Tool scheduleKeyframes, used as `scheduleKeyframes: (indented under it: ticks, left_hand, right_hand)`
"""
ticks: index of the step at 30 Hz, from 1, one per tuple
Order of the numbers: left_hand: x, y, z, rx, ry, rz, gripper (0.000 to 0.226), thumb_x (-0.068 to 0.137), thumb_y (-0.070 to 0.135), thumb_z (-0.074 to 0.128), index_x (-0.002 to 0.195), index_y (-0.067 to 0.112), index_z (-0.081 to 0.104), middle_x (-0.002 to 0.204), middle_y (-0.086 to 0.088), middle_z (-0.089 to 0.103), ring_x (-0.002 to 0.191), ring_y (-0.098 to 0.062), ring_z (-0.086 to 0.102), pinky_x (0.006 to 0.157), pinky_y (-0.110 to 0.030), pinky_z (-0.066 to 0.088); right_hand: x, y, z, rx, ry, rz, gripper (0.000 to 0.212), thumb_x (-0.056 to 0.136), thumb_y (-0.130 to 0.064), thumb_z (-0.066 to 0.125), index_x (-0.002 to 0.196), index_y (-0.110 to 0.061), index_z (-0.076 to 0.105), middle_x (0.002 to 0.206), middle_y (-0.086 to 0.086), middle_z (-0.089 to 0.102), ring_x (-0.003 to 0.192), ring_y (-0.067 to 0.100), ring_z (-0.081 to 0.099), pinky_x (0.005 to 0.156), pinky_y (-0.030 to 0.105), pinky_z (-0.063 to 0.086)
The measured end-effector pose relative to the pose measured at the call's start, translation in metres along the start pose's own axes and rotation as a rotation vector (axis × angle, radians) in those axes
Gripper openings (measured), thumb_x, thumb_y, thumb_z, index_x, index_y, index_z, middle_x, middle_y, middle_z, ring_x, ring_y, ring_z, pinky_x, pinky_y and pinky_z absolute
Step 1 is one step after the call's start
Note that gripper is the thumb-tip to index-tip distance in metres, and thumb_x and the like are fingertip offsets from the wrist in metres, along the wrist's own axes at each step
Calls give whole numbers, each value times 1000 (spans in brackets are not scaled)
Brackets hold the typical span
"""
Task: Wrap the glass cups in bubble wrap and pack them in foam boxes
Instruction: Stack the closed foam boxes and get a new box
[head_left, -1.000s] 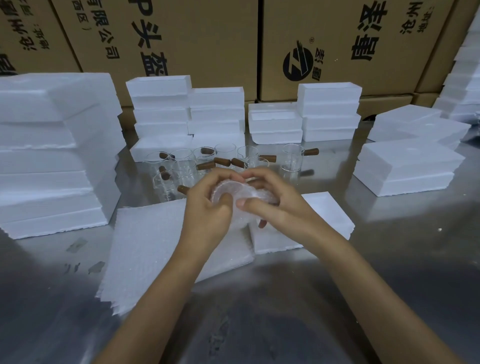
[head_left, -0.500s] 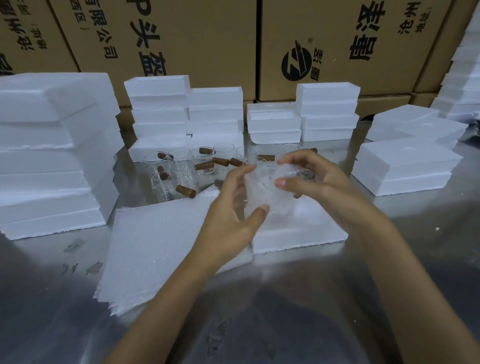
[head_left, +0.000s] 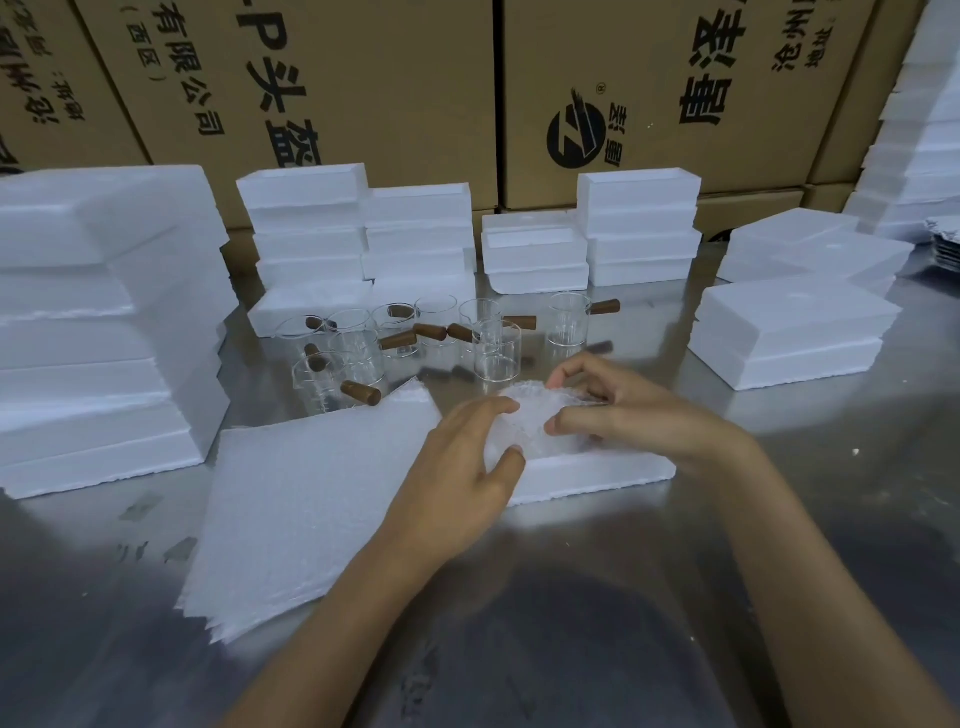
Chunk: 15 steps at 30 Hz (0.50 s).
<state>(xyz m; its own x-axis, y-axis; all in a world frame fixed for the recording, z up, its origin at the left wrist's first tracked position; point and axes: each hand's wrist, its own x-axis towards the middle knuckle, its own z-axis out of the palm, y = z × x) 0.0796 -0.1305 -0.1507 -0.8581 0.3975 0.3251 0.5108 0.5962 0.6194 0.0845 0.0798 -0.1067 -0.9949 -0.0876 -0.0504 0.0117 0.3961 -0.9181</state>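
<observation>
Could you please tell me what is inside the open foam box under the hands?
The bubble-wrapped bundle sits in the open foam box, held by the left hand and right hand. The wrap and hands hide the cup and box floor.

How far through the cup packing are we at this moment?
Done: one cup is wrapped. In hand: the left hand and right hand are pressing that bubble-wrapped bundle into the open white foam box in front. Left: about nine bare clear glass cups with brown wooden handles wait behind; a stack of white wrap sheets lies ready.
</observation>
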Motion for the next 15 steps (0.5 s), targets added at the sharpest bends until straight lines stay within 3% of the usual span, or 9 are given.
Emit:
scheduleKeyframes:
  ticks: [4, 6, 9, 12, 15]
  left_hand:
    - [4, -2, -1, -47, 38, -33, 37, 100, 27, 51, 135, 39, 46, 141, 21, 45, 116, 11, 35, 101, -15, 28]
    - [6, -2, -5, -85, 68, -50, 36, 100, 24, 52, 131, 42, 46, 135, 31, 44, 115, 11, 40, 100, -15, 31]
    - [16, -3, -20, -169, 218, -38, 33, 100, 16, 53, 119, 43, 53, 112, 50, 51, 106, 25, 47, 89, 0, 34]
    - [46, -6, -40, -230, 362, -70, 32, 98, 8, 52, 110, 37, 59, 113, 28, 62, 109, 10, 55, 79, -1, 39]
    - [95, -13, -53, -129, 333, -125, 24, 97, 12, 51, 117, 24, 58, 121, 10, 60, 109, -7, 57, 83, -12, 42]
  right_hand:
    - [6, 1, 12, -43, 97, -51, 36, 73, -35, 84, 101, -36, 61, 107, -10, 62, 90, 2, 60, 66, 10, 46]
    - [10, 4, 20, -127, 134, -98, 35, 76, -38, 82, 103, -36, 60, 108, -16, 59, 99, -1, 55, 71, 11, 42]
    - [14, 8, 23, -163, 359, -248, 19, 80, -44, 74, 93, -34, 65, 98, -23, 61, 98, -4, 53, 76, 9, 38]
    - [19, 21, 8, -76, 730, -320, 21, 84, -47, 56, 89, -30, 66, 94, -23, 62, 100, 4, 53, 86, 24, 42]
    - [27, 43, -7, 111, 892, -190, 22, 87, -43, 52, 86, -26, 66, 91, -11, 67, 94, 10, 59, 84, 32, 48]
